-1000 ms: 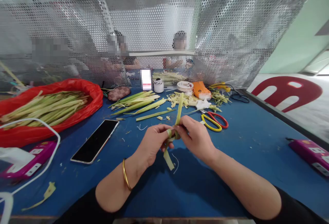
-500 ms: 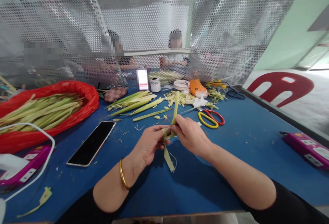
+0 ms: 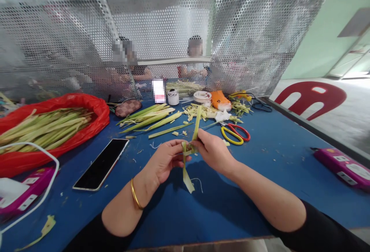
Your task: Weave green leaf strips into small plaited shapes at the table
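Note:
Above the middle of the blue table, both hands grip one pale green leaf strip (image 3: 197,123), folded into a small loop between them. My left hand (image 3: 164,159), with a gold bangle on its wrist, pinches the folded part from the left. From the right, my right hand (image 3: 215,150) pinches the strip at the base of its upright end. The other end dangles below the fingers with a thin white thread beside it. Part of the fold is hidden by my fingertips. Beyond my right hand lie scissors (image 3: 233,135) with one yellow and one red handle.
On the blue table (image 3: 219,213) a red bag (image 3: 100,109) of leaves stands left, near a phone (image 3: 101,163) and a purple power strip (image 3: 31,186). Cut leaves (image 3: 156,117), tape (image 3: 202,97) and an orange packet (image 3: 220,99) lie behind. A perforated screen (image 3: 162,24) separates two people opposite.
My hands stay at the strip with little movement. The dangling end has swung slightly left, and its thread stands out further to the right. The whole view has shifted slightly.

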The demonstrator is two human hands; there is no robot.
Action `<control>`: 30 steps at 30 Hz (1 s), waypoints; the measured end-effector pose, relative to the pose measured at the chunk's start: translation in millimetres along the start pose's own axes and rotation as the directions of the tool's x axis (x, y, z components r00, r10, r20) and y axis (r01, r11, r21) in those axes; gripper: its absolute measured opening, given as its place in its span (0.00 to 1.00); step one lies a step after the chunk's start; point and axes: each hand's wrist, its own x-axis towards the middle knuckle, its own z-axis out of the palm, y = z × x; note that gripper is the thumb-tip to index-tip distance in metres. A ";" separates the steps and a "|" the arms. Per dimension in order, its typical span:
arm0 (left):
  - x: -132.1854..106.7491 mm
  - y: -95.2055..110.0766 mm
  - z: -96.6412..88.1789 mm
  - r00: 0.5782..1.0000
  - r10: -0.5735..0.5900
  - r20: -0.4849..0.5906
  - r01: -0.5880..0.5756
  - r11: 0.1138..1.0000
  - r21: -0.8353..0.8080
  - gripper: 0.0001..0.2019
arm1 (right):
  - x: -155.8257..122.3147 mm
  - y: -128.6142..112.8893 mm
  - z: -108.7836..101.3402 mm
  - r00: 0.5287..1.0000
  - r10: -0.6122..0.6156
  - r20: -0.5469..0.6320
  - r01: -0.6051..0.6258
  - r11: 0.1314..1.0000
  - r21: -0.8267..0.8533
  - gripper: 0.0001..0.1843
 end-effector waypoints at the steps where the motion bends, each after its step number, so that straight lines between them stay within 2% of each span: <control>1: 0.0 -0.2 0.6 0.999 0.034 -0.027 -0.033 0.999 0.026 0.09 | -0.1 -0.4 0.1 1.000 -0.007 -0.002 0.007 1.000 -0.023 0.07; 5: -0.3 0.4 0.6 0.999 0.027 0.034 -0.025 0.998 -0.050 0.07 | 0.5 -0.2 0.3 0.998 0.019 -0.057 -0.022 0.998 -0.055 0.08; 8: -1.6 1.1 0.5 0.997 0.023 0.071 -0.013 0.991 -0.136 0.11 | 1.1 1.0 0.2 0.992 0.059 -0.109 -0.063 0.998 -0.027 0.08; 10: -2.9 -0.4 2.4 0.997 0.047 0.065 -0.039 0.992 -0.123 0.13 | 0.6 1.2 0.7 0.987 0.082 -0.139 -0.082 0.997 0.000 0.09; 14: -4.4 -8.5 11.6 0.983 0.181 -0.038 -0.177 0.981 0.085 0.15 | -2.1 -0.8 4.7 0.983 0.089 -0.162 -0.085 0.996 0.033 0.10; 17: -3.3 -13.8 17.4 0.944 0.295 -0.149 -0.272 0.950 0.155 0.14 | -2.9 -2.1 7.2 0.986 0.079 -0.149 -0.068 0.994 0.082 0.10; 19: -1.7 -13.9 17.2 0.924 0.336 -0.184 -0.309 0.937 0.160 0.13 | -1.4 -0.8 4.8 0.993 0.088 -0.080 -0.072 0.981 0.178 0.08; 21: 0.1 -11.1 13.5 0.916 0.352 -0.192 -0.322 0.932 0.169 0.12 | 1.3 2.4 -2.8 0.995 0.087 0.047 -0.097 0.949 0.299 0.06; 23: 1.7 -6.6 7.7 0.918 0.347 -0.194 -0.318 0.934 0.165 0.11 | 4.1 6.6 -15.0 0.985 0.067 0.158 -0.123 0.919 0.376 0.09; 26: 3.0 -0.1 -0.4 0.918 0.336 -0.212 -0.313 0.940 0.135 0.11 | 6.4 10.8 -35.1 0.972 -0.013 0.235 -0.099 0.882 0.460 0.13; 30: 2.3 3.7 -3.5 0.924 0.309 -0.227 -0.287 0.950 0.122 0.11 | 5.4 9.6 -45.4 0.942 -0.130 0.308 -0.087 0.793 0.603 0.10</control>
